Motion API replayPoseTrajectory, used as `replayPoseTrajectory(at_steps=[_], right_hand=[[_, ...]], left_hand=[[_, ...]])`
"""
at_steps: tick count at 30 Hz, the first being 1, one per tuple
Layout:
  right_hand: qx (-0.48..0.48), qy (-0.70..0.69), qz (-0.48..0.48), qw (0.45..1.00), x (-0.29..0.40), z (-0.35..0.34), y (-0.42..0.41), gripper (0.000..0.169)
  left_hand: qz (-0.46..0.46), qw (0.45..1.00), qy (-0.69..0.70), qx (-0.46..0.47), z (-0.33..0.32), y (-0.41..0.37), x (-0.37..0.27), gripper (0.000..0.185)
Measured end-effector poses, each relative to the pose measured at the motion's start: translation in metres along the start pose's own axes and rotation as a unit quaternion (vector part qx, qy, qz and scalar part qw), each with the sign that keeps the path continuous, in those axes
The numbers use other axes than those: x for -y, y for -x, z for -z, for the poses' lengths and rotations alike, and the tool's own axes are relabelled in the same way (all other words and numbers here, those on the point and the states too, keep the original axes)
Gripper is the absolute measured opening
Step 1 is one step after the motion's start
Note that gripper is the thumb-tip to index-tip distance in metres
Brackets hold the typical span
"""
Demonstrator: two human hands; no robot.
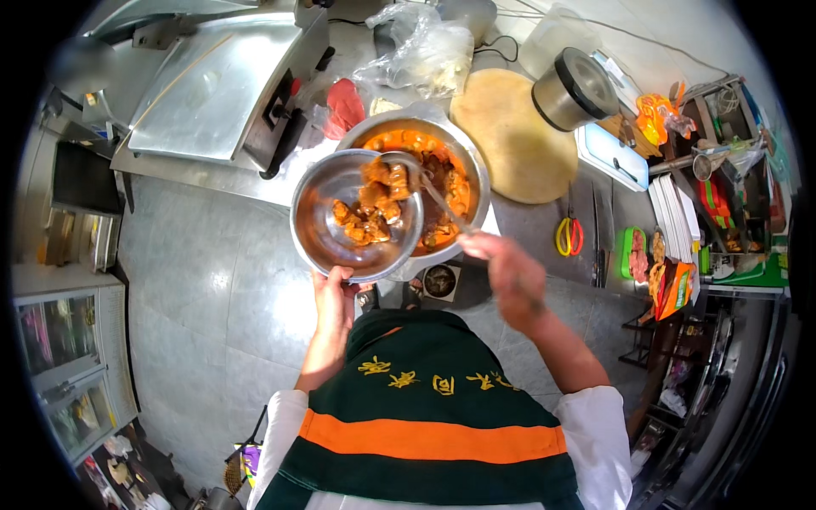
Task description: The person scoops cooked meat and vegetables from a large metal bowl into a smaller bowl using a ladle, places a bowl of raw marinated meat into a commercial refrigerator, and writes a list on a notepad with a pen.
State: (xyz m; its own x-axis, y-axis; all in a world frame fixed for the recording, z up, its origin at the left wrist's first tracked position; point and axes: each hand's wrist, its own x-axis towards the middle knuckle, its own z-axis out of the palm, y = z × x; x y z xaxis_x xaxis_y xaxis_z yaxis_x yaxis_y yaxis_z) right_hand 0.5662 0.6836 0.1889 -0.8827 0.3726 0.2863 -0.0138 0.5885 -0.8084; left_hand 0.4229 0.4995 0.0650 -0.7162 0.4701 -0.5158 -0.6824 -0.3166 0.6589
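My left hand [333, 294] grips the near rim of a stainless steel bowl [312, 223], thumb on the edge. Chunks of sauced meat [364, 223] lie inside that bowl. In my right hand [513, 277] is the handle of a metal ladle [443, 203], slightly blurred. The ladle's head is over the bowl, with more meat chunks at it. Behind and to the right, partly covered by the bowl, a larger metal basin [479, 172] holds an orange-red stew [456, 191] with round pieces in it.
A round wooden chopping board [510, 140] adjoins the basin, with a lidded steel pot [574, 89] at its far edge. Scissors with yellow and red handles [569, 236] lie to the right. A flat metal griddle [210, 89] stands at left. Plastic bags [427, 51] sit behind the basin.
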Motion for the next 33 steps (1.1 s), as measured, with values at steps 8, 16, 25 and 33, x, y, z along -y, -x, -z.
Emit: replayPoseTrajectory(at_steps=[8,16,25,33], right_hand=[[0.016,0.135,0.199,0.97,0.011,-0.009,0.001,0.033],[-0.113,-0.007,-0.011,0.994,0.006,0.023,0.002,0.022],[-0.016,0.165,0.021,0.986,-0.076,-0.009,0.024,0.03],[0.056,0.165,-0.008,0.985,-0.071,-0.033,0.028,0.032]], left_hand=[[0.022,0.998,0.057,0.035,-0.02,0.006,-0.001,0.051],[0.011,0.999,0.045,0.0,0.018,-0.001,-0.007,0.043],[-0.057,0.992,0.075,-0.079,0.061,0.0,-0.033,0.042],[-0.068,0.988,0.096,-0.097,0.067,0.003,-0.031,0.041]])
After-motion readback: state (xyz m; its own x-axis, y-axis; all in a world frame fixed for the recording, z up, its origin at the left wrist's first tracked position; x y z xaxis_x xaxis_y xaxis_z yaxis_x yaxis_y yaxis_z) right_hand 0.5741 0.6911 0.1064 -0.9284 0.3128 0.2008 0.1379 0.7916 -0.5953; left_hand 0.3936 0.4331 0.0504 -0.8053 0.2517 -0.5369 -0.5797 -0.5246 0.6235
